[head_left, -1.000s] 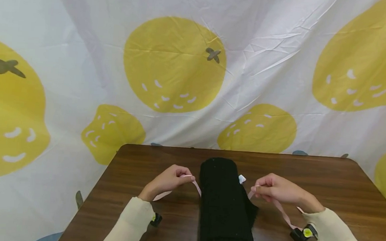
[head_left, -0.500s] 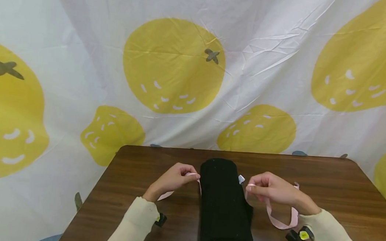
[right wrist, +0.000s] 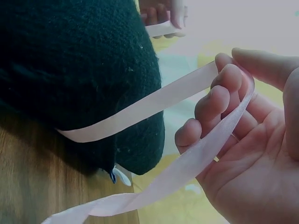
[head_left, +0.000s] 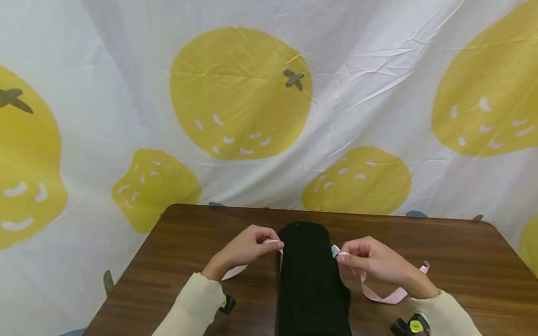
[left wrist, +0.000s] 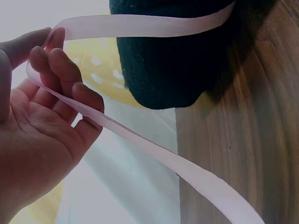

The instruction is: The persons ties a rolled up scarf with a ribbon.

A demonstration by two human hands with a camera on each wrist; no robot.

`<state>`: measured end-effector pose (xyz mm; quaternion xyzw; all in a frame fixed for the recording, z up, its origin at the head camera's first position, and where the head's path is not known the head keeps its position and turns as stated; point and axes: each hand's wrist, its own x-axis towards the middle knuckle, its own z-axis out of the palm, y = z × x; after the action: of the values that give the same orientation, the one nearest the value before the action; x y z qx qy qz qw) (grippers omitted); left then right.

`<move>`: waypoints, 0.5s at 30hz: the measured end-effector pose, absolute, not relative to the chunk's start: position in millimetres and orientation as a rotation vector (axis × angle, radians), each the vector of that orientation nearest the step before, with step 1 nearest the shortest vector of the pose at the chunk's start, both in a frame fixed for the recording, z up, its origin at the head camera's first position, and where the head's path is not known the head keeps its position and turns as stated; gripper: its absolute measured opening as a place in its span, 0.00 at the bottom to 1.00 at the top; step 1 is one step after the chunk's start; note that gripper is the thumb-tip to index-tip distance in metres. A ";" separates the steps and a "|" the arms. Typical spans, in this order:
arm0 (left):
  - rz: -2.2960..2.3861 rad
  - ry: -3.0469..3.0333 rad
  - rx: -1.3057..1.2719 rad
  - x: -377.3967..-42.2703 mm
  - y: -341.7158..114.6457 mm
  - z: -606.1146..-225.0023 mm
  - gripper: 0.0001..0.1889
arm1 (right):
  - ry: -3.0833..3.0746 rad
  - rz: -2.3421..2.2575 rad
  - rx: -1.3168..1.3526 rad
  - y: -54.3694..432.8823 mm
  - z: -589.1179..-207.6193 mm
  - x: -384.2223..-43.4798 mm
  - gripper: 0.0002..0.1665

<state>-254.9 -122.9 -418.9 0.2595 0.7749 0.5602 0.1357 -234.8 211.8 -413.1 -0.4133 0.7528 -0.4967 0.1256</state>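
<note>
A rolled black knitted cloth [head_left: 312, 289] lies lengthwise on the brown wooden table. A pale pink ribbon [right wrist: 140, 112] runs up along both sides of the roll from beneath it. At the roll's left side my left hand [head_left: 250, 249] pinches one length of the ribbon [left wrist: 140, 25] between thumb and index finger. My right hand [head_left: 374, 259] pinches the other length at the right side, its tail [head_left: 383, 298] looping down toward the table. Both hands are raised to about the roll's upper surface. Where the ribbon passes under the roll is hidden.
A small white tag [head_left: 335, 249] sticks out from the roll's right side. Behind the wooden table [head_left: 188, 286] hangs a white curtain [head_left: 249, 187] printed with yellow fruit. Small black cameras [head_left: 407, 328] are strapped at the wrists.
Both hands have moved inward and slightly up, closer to the roll, drawing the ribbon with them. The right tail has swung up and now curls beneath the right hand.
</note>
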 end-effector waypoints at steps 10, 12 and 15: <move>1.539 2.307 0.854 -255.7 -117.3 -411.8 0.09 | 2.192 -1.454 -1.210 201.4 -409.0 -234.2 0.14; 1.499 2.345 0.868 -255.8 -116.5 -410.0 0.09 | 2.205 -1.448 -1.201 200.2 -407.8 -233.7 0.14; 1.458 2.389 0.884 -255.8 -114.8 -407.2 0.08 | 2.210 -1.446 -1.193 198.6 -405.7 -233.0 0.15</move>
<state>-255.8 -114.8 -407.2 0.2997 0.8097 0.4939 0.1030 -233.0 198.6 -405.7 -0.4087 0.7570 -0.4951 0.1215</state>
